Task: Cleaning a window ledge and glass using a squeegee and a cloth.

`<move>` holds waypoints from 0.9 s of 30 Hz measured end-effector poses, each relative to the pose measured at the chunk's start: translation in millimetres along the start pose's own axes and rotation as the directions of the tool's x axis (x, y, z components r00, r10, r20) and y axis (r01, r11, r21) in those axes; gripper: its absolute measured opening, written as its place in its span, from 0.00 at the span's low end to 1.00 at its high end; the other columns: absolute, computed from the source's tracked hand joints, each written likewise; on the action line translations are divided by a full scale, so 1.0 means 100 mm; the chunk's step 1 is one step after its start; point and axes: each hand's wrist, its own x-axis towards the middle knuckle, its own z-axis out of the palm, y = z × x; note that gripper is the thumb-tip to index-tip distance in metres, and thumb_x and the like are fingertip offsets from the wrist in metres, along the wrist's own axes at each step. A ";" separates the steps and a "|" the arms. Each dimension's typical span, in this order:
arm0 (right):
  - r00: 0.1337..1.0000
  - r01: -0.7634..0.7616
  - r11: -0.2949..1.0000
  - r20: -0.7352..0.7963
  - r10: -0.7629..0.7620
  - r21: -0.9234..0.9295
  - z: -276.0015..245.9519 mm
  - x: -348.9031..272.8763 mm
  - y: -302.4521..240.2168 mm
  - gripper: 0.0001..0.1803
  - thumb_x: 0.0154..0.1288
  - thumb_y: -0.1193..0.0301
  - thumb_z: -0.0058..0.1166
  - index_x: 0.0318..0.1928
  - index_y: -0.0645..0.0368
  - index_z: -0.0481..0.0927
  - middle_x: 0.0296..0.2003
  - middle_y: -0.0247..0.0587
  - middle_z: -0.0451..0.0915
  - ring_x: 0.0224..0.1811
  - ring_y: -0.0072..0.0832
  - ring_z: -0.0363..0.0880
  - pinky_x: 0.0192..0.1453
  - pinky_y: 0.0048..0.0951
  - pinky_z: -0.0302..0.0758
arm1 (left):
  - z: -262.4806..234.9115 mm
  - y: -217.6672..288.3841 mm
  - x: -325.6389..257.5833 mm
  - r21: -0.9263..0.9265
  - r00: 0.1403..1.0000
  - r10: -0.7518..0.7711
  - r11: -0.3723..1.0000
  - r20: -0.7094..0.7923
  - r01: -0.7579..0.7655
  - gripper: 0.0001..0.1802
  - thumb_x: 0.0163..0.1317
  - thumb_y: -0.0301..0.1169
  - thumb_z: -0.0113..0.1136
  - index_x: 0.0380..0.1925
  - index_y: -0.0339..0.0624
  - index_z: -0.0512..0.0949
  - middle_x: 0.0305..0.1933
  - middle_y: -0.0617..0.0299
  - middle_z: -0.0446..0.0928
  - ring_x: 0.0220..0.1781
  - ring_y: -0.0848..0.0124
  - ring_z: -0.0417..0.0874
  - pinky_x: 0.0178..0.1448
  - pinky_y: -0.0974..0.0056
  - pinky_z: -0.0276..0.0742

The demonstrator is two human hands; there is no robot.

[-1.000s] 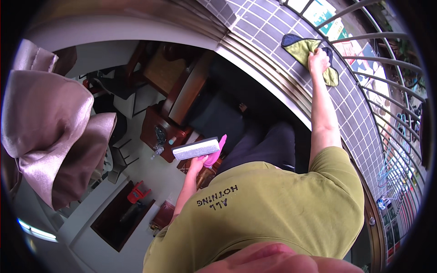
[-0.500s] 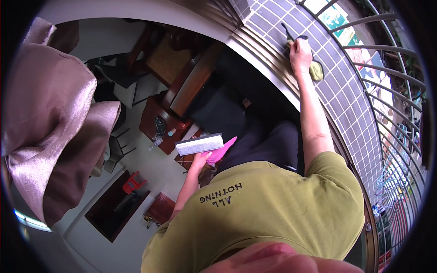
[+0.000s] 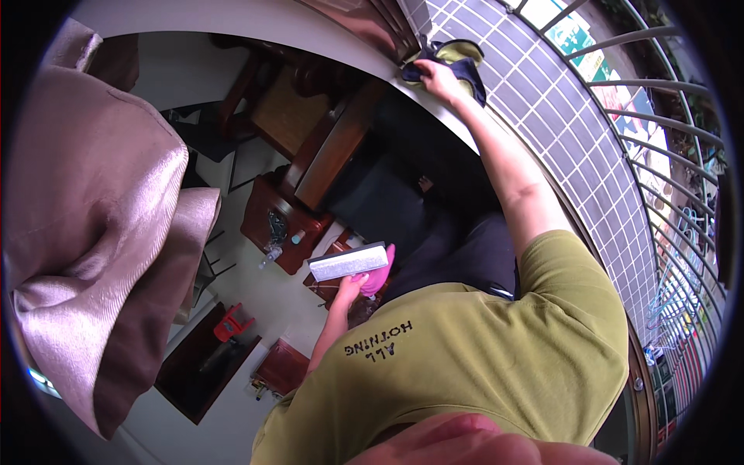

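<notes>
My right hand (image 3: 440,81) is closed on a dark blue and yellow-green cloth (image 3: 463,58). It presses the cloth against the far corner of the window frame, where part of the cloth spreads over the grey tiled ledge (image 3: 535,81). Lower and to the left, my left hand (image 3: 353,285) grips a window squeegee (image 3: 349,263) with a pale fluffy pad and a dark edge. A pink cloth (image 3: 379,276) hangs beside the squeegee at the same hand. The squeegee's handle is mostly hidden by my fingers.
A metal window track (image 3: 508,128) runs along the ledge, with curved metal bars (image 3: 643,116) beyond it. A shiny mauve curtain (image 3: 93,178) hangs at the left. Indoors stand a dark wooden table (image 3: 291,221) and a red plastic stool (image 3: 231,323).
My right hand has moved left and farther away along the track to the corner, and its cloth has spread out. My left hand and the squeegee have shifted slightly right and down.
</notes>
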 end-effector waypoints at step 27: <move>0.972 -0.169 0.701 -0.235 0.002 -0.693 -0.51 -1.69 0.28 0.11 0.52 0.71 0.47 0.38 0.56 0.75 0.38 0.34 0.70 0.41 0.31 0.71 0.36 0.34 0.70 | -0.17 0.57 -0.16 0.102 0.995 0.102 0.990 -0.013 -0.101 0.21 0.57 0.30 0.60 0.50 0.33 0.72 0.49 0.56 0.75 0.52 0.69 0.74 0.58 0.66 0.66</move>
